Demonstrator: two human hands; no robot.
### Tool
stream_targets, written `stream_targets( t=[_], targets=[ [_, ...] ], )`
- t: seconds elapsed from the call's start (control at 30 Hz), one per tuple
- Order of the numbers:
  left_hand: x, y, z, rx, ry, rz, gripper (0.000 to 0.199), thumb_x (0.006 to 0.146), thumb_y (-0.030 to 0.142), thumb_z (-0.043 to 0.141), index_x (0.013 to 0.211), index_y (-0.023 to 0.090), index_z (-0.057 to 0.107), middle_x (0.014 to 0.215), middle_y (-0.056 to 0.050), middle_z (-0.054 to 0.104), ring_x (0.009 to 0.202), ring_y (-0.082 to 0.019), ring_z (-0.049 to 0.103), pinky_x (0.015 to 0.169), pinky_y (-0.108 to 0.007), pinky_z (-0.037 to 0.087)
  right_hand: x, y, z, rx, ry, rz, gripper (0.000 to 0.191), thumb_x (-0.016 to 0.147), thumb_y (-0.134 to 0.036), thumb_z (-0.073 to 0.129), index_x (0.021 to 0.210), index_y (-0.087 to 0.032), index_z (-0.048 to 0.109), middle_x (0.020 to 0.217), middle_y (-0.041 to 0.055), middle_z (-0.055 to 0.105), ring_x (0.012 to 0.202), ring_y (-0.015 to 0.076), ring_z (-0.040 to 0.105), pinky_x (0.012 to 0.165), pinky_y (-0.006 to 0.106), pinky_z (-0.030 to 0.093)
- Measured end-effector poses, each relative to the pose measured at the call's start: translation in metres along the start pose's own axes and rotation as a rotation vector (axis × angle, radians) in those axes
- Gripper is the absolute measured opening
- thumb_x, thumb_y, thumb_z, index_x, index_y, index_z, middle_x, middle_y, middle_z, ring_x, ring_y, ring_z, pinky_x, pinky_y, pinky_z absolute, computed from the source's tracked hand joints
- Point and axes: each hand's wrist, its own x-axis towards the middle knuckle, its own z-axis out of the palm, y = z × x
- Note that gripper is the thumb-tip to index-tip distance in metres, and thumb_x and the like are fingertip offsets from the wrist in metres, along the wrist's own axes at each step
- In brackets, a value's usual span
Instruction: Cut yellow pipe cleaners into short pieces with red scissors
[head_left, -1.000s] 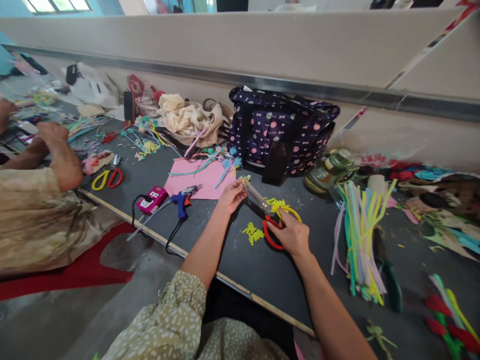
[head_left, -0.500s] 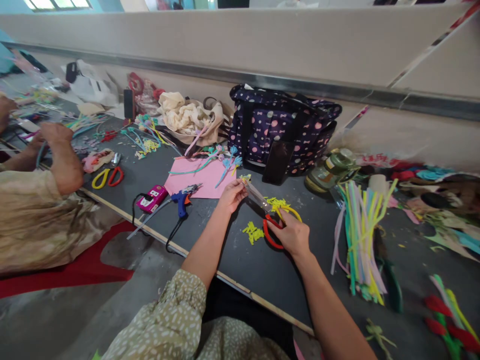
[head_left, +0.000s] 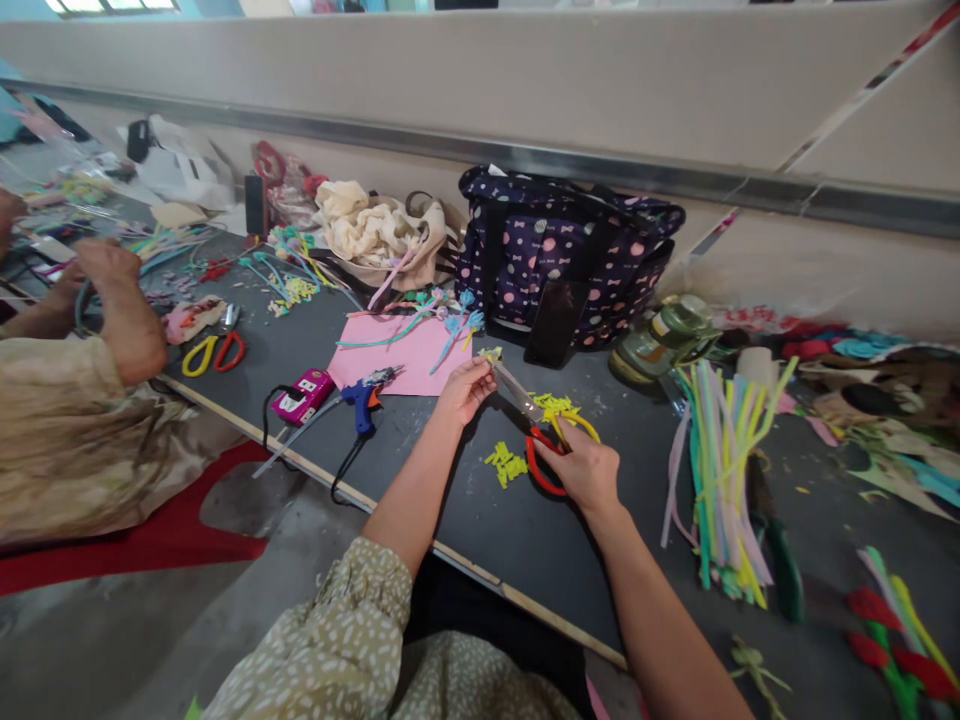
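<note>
In the head view, my left hand (head_left: 466,390) is closed in a pinch on a small pale-yellow piece (head_left: 491,354), partly hidden by the fingers. My right hand (head_left: 591,470) grips scissors (head_left: 534,468) by their red and yellow handles. The blades point up and left, with their tips beside the left fingertips and the piece. Whether the blades touch the piece, I cannot tell. Short yellow cut pieces lie in two piles: one pile (head_left: 507,464) left of the scissors' red handle, the other pile (head_left: 553,406) just behind the blades.
A blue glue gun (head_left: 363,402) and a magenta box (head_left: 304,396) lie left, near pink paper (head_left: 390,350). Behind stand a patterned bag (head_left: 555,255), a phone (head_left: 556,322) and a green jar (head_left: 664,340). Coloured fuzzy stems (head_left: 724,480) lie right. A co-worker's arm (head_left: 124,310) is at far left.
Both hands stay in nearly the same place. The scissors' handles look slightly closer together than before. The yellow piles look unchanged.
</note>
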Motion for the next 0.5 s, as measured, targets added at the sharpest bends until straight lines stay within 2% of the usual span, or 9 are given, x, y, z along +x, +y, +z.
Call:
stream_targets(
  t=[0.37, 0.5],
  targets=[
    [0.0023, -0.0025, -0.0029, 0.040, 0.003, 0.011, 0.018, 0.063, 0.015, 0.074, 0.077, 0.014, 0.061, 0.059, 0.001, 0.059, 0.054, -0.007, 0.051, 0.063, -0.023, 0.046, -0.0004, 0.0007, 0.0006, -0.039, 0.008, -0.006, 0.043, 0.081, -0.060, 0.048, 0.094, -0.023, 0.066, 0.074, 0.0013, 0.067, 0.065, 0.0126, 0.059, 0.053, 0.022, 0.031],
    [0.0017, -0.0019, -0.0023, 0.059, 0.024, 0.017, 0.020, 0.062, 0.015, 0.074, 0.077, 0.014, 0.061, 0.059, 0.001, 0.059, 0.054, -0.007, 0.051, 0.062, -0.023, 0.046, 0.0002, -0.0005, -0.0004, -0.048, -0.010, -0.007, 0.043, 0.081, -0.060, 0.048, 0.089, -0.022, 0.065, 0.072, 0.0014, 0.066, 0.063, 0.0125, 0.058, 0.052, 0.022, 0.030]
  ],
)
